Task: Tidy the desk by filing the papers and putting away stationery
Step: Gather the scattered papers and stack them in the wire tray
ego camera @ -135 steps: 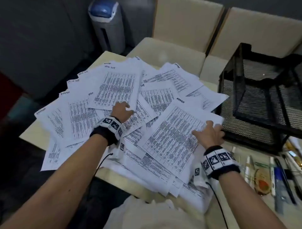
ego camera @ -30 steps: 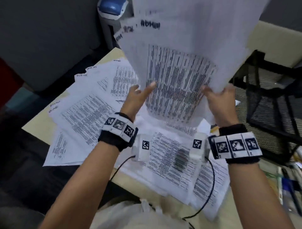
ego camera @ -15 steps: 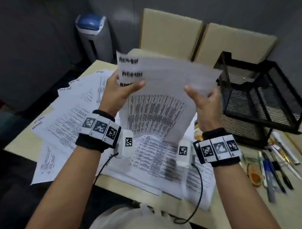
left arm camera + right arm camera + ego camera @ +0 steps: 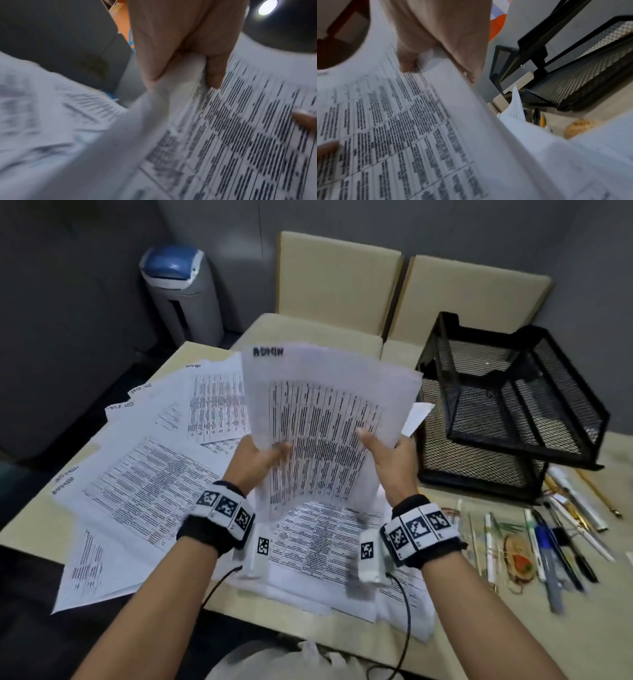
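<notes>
White printed sheets, a sheaf of papers (image 4: 329, 419), are being held upright above the desk (image 4: 513, 628). Left hand (image 4: 255, 462) is pinching the sheaf's left edge, thumb in front; right hand (image 4: 394, 460) is gripping the right edge likewise, forearms raised. More loose sheets (image 4: 144, 491) are lying beneath; black mesh tray (image 4: 513, 412) is standing to the right, pens (image 4: 548, 549) before it.

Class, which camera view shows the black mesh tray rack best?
The head view: the black mesh tray rack appears whole, standing right of the papers. The right wrist view catches only part of its tiers from below; the left wrist view shows none of it.
</notes>
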Available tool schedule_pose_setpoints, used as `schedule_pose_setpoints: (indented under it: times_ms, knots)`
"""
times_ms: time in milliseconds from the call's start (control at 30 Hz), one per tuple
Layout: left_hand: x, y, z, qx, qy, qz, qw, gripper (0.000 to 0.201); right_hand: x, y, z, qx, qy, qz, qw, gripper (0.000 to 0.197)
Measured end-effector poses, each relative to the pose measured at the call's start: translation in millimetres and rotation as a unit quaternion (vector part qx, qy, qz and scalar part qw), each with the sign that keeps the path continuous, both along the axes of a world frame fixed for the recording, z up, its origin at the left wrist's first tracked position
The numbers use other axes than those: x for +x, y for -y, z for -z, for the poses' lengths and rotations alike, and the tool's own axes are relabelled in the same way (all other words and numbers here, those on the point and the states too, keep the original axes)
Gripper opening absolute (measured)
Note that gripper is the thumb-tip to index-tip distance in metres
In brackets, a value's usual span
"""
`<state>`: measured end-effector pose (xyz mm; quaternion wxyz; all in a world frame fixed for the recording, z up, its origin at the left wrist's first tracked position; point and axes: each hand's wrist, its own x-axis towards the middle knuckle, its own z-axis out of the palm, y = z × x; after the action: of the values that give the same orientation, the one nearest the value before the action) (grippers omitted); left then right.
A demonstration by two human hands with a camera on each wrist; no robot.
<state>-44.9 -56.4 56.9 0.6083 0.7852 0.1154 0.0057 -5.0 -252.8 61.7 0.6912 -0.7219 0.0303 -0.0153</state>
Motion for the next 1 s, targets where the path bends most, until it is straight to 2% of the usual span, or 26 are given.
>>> schedule_pose_setpoints:
  times_ms: [67,167,233,300,400,433,467,533,633,700,767,900,1000]
  knots:
    - [16,16,-27,-0.010,0.040,0.003,0.999,0.011,3,19,-8,0.003,0.006,0.020,1.000,0.024]
    - [46,47,-71,-0.052,0.107,-0.003,0.993,0.010,1,52,-20,-0.025,0.015,0.026,0.999,0.039]
    - [72,72,-93,-0.108,0.123,-0.032,0.986,0.018,4,79,-29,-0.048,0.033,0.041,0.997,0.030]
    - [96,104,-111,-0.142,0.111,-0.050,0.982,0.043,11,111,-40,-0.073,0.060,0.080,0.992,0.021]
    - [121,160,-125,-0.195,0.083,-0.012,0.977,0.045,29,165,-55,-0.140,0.081,0.184,0.969,0.023]
    - [128,179,-126,-0.204,0.065,0.006,0.977,0.052,35,183,-59,-0.170,0.082,0.211,0.959,0.022]
    - [134,196,-125,-0.187,0.041,0.023,0.981,0.060,43,201,-59,-0.198,0.077,0.232,0.949,0.022]
    - [141,228,-116,-0.081,0.024,0.059,0.995,0.065,57,230,-57,-0.234,0.039,0.248,0.939,0.023]
    - [147,271,-98,0.079,0.048,0.103,0.990,0.055,75,258,-53,-0.274,-0.059,0.225,0.933,0.032]
    - [153,291,-87,0.201,0.032,0.134,0.970,0.041,87,270,-48,-0.302,-0.114,0.188,0.928,0.038]
    - [162,304,-75,0.282,-0.003,0.154,0.947,0.035,96,276,-46,-0.326,-0.143,0.144,0.923,0.039]
    - [169,312,-54,0.355,-0.046,0.165,0.919,0.035,109,282,-38,-0.378,-0.149,0.095,0.909,0.040]
    - [167,313,-41,0.402,-0.080,0.178,0.894,0.038,113,284,-25,-0.457,-0.088,0.079,0.881,0.040]
